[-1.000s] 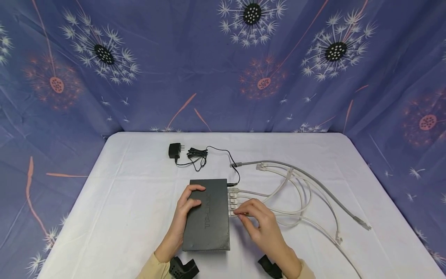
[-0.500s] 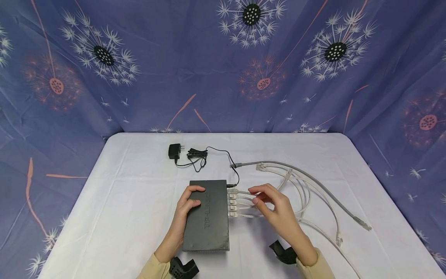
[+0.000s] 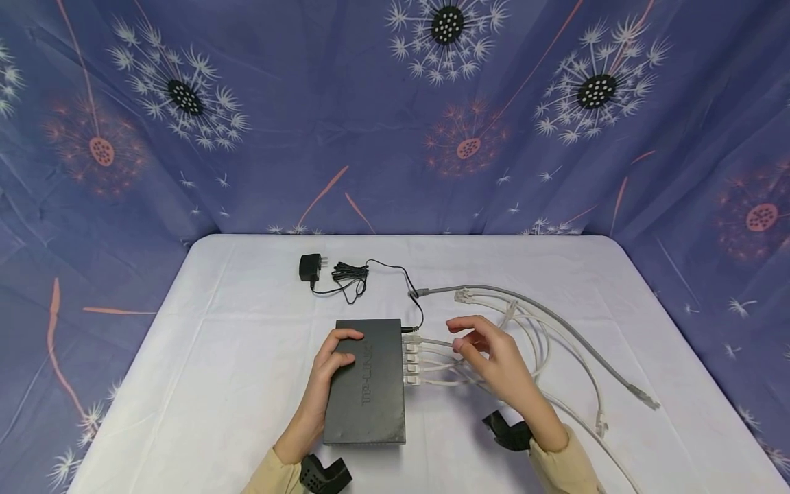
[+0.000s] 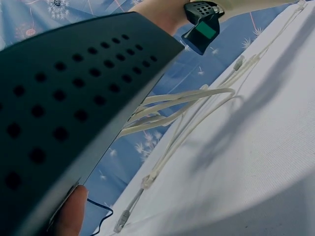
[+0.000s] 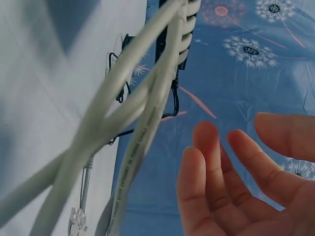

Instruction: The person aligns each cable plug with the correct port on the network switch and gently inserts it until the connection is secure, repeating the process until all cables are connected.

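My left hand (image 3: 322,384) grips the left side of a black TP-LINK network switch (image 3: 370,405), two fingertips lying over its top face. In the left wrist view the vented side of the switch (image 4: 69,98) fills the left, with a fingertip at its edge. Several white network cables (image 3: 435,382) are plugged into its right side, along with the black power lead (image 3: 410,329). Just right of these plugs is my right hand (image 3: 494,353), fingers loosely bent and holding nothing. In the right wrist view the network cables (image 5: 133,103) pass beside its spread fingers.
A black power adapter (image 3: 310,267) and its bundled cord (image 3: 350,272) lie behind the switch. A loose grey network cable (image 3: 543,309) curves across the back right of the white table (image 3: 204,384). White cable coils lie under and beyond my right hand.
My right hand has come away from the front plug, moving right and back over the cables, its fingers loosening. My left hand keeps its grip on the network switch.
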`<action>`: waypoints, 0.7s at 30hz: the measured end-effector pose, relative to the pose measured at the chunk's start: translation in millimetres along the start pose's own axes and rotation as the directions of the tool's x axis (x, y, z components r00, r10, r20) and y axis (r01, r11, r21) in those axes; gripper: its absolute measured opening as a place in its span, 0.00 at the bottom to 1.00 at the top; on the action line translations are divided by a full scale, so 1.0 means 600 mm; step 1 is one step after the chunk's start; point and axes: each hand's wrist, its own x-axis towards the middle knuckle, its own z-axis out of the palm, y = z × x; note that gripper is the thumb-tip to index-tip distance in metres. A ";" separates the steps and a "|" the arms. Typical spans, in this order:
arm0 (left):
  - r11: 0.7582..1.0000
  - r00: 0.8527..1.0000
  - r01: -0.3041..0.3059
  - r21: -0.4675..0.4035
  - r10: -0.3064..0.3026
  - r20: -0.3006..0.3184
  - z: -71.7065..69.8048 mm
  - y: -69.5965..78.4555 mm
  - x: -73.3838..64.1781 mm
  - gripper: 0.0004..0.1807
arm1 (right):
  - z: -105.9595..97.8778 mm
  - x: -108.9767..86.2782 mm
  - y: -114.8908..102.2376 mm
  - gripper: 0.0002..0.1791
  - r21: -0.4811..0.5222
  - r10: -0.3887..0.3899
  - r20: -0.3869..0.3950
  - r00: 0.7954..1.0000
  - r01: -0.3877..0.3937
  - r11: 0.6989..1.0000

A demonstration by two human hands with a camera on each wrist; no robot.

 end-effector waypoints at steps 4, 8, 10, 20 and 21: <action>1.000 1.000 0.002 -0.017 -0.002 0.007 0.000 0.000 0.000 0.19 | -0.008 0.010 0.004 0.14 0.039 0.065 0.034 0.997 -0.066 0.997; 1.000 1.000 0.000 -0.026 0.000 0.009 0.000 -0.001 0.000 0.19 | -0.016 0.022 0.010 0.15 0.093 0.128 0.077 0.989 -0.135 0.986; 1.000 1.000 0.001 -0.025 -0.001 0.008 -0.001 -0.001 0.000 0.19 | -0.019 0.028 0.012 0.16 0.113 0.143 0.095 0.985 -0.153 0.982; 1.000 1.000 0.001 -0.003 -0.001 0.003 -0.003 -0.004 0.001 0.19 | -0.029 0.055 0.020 0.17 0.163 0.129 0.125 0.984 -0.148 0.975; 1.000 1.000 0.001 -0.001 -0.001 0.005 -0.003 -0.004 0.001 0.19 | -0.030 0.057 0.020 0.17 0.167 0.132 0.128 0.983 -0.153 0.974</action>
